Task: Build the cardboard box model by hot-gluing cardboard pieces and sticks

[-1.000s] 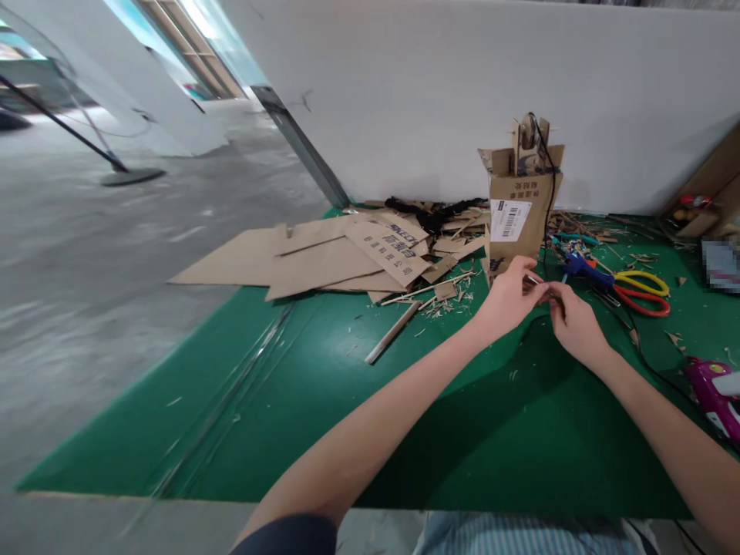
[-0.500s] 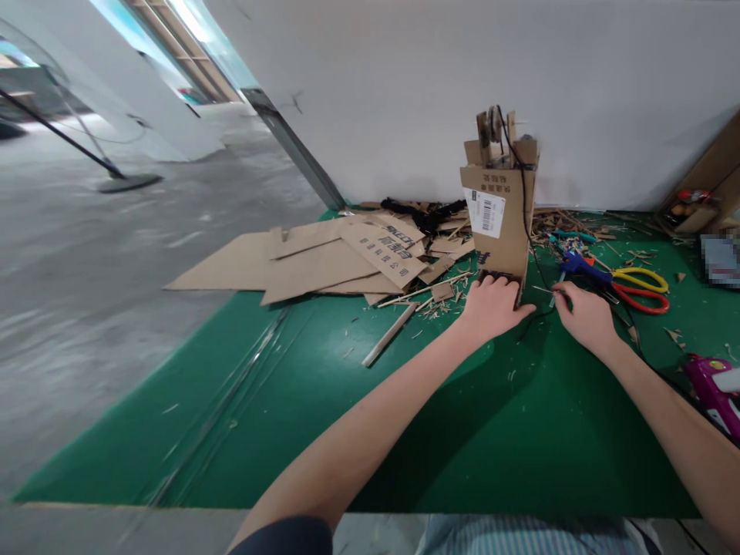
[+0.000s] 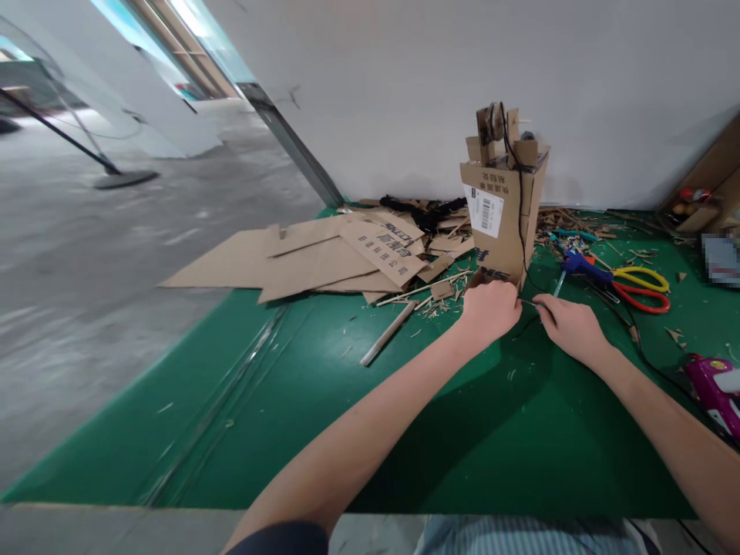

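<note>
An upright cardboard box (image 3: 502, 220) with a white barcode label stands on the green table (image 3: 324, 416). Two cardboard posts on its top hold a spool-like roller (image 3: 496, 122), and a dark cord (image 3: 521, 204) hangs from there down the side. My left hand (image 3: 491, 308) is closed at the box's lower front opening, its fingertips hidden inside or behind the edge. To its right, my right hand (image 3: 570, 324) pinches a thin stick (image 3: 527, 302), whose tip points left to the box's lower corner beside my left thumb. I cannot tell whether the tip enters the cardboard.
Scissors with yellow and red handles (image 3: 641, 289) lie right of the box, beside a blue-handled tool (image 3: 583, 266). A purple glue gun (image 3: 714, 389) is at the right edge. Flat cardboard sheets (image 3: 324, 262), scraps and a wooden strip (image 3: 388, 334) lie to the left.
My right hand has moved left with the thin stick, up to the box's lower corner. My left thumb has drawn in, and the box has turned slightly, showing more of its right side.
</note>
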A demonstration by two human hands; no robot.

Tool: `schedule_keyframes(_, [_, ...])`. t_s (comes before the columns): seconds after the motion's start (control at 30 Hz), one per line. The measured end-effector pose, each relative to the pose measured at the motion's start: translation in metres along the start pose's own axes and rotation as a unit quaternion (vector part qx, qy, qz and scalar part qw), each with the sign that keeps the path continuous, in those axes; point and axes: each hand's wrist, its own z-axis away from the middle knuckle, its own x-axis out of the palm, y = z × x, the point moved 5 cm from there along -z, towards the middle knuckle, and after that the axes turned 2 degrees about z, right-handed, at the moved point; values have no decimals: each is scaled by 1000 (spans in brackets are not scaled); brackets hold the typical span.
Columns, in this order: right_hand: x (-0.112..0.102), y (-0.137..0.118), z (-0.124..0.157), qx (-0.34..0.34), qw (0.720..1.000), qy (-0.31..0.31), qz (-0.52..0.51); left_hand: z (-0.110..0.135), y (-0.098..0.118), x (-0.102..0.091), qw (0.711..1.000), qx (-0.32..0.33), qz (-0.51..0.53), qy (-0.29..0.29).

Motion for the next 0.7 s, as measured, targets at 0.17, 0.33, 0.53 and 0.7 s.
schedule_keyframes(0.17, [-4,-3,1,-8,1000,10,-14,0,-2,-4,999,-9,0,-31])
schedule_keyframes(0.33, [-4,-1,1,-8,1000,-1,-10,0,-2,-6,999,5,13,-51])
schedule_keyframes(0.53, [-4,-2,2,-25,999,-18,-20,3,-2,-9,997,10,12,-71])
schedule_keyframes(0.7, [-4,-5,4,-38,999,-26,-20,3,-2,-9,996,25,22,-88])
